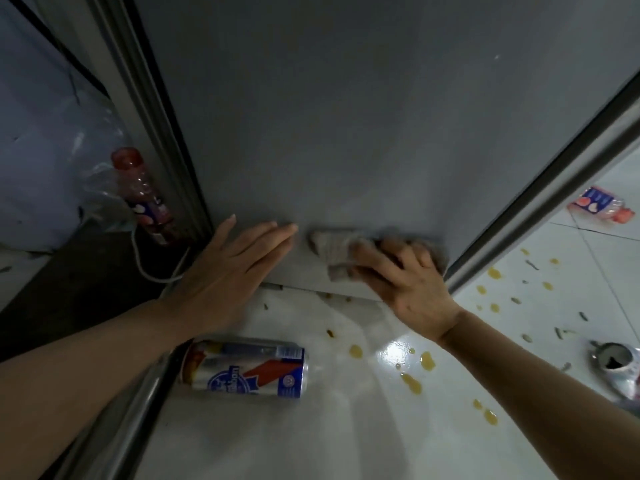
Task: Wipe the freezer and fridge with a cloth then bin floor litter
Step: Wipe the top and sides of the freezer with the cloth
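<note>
Low down, right hand [412, 275] grips the cloth [337, 249] against the fridge door [346, 116]'s bottom edge; left hand [235, 268] rests flat beside it, fingers straight. Can [244, 370] lies on the floor just below, long axis crosswise, nearer the left hand. Second can [614, 363] lies right, contents unclear.

One head-worn wide-angle camera looks steeply down the grey fridge door [346, 133] to its bottom edge, from close range. Both forearms reach in from the lower corners. The white tiled floor [346, 427] fills the lower frame; straight edges bow outward.
</note>
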The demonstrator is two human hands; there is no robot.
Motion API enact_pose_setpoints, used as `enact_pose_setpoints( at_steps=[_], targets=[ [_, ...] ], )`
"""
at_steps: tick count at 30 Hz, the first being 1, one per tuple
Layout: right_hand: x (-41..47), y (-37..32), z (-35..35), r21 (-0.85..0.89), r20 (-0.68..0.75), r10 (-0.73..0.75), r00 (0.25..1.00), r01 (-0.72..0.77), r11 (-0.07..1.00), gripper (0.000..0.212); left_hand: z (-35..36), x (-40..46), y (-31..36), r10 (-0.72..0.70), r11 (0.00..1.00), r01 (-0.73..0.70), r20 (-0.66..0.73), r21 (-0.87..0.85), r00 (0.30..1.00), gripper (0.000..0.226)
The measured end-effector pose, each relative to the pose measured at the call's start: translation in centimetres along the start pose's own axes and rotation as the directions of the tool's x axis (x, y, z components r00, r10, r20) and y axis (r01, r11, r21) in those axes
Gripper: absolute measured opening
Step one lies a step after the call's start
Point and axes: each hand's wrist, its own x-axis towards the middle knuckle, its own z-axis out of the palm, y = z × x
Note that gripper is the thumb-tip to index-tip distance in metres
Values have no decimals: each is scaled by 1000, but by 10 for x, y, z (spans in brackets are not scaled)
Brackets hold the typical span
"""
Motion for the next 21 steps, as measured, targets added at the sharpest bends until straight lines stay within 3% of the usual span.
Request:
enact_pose_setpoints(
  at_steps=[3,6,10,15,21],
  targets=[
    [41,1,-4,4,-167,81,983,-82,997,28,-5,-9,-16,-17,1000,17,11,-22,1000,86],
    [42,-10,12,11,-189,52,981,-50,999,28,-4,-17,-27,-16,999,17,31,-29,999,83],
    [15,-33,46,2,66,-154,986,154,988,36,3,-28,-34,-38,998,41,46,-50,998,80],
    [18,-52,50,-2,230,-209,951,215,977,38,5,-41,-44,-47,995,55,94,-81,995,76],
    [90,-38,16,-62,-35,-53,998,51,997,35,1,-45,-48,-105,981,118,89,-154,990,83]
  ],
)
